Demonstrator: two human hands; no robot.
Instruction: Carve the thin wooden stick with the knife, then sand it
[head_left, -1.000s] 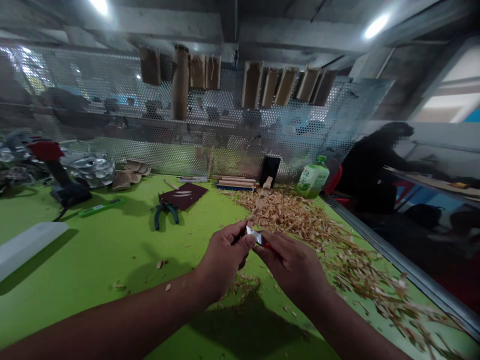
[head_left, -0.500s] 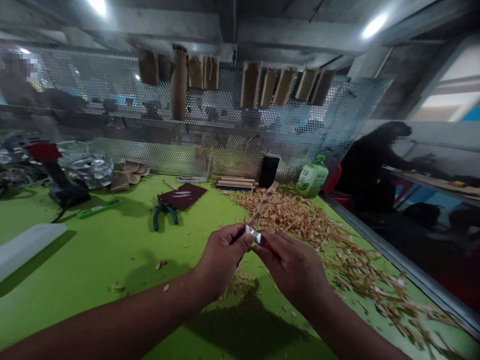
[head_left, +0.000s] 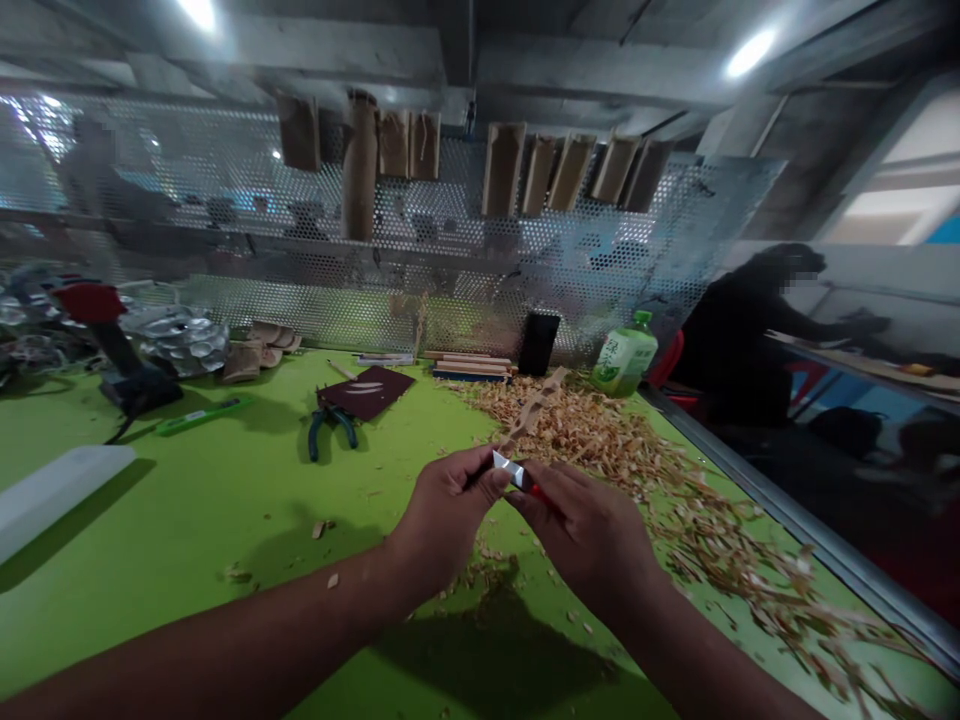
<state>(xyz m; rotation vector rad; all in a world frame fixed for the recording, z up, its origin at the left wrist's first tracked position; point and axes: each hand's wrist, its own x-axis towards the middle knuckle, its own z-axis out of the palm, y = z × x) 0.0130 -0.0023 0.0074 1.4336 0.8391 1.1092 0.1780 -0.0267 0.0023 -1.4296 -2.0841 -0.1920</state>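
Just below the frame's centre, I see the left hand gripping a notched wooden stick, slanting up rightward before shavings; close beside, the right hand clasps a knife.

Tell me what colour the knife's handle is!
Red, on the bit of handle showing by the right hand, in the head view.

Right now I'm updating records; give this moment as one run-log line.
left hand: grips carved wooden stick | right hand: holds red-handled knife, pointing toward left hand | around: wood shavings, pliers, green-capped bottle
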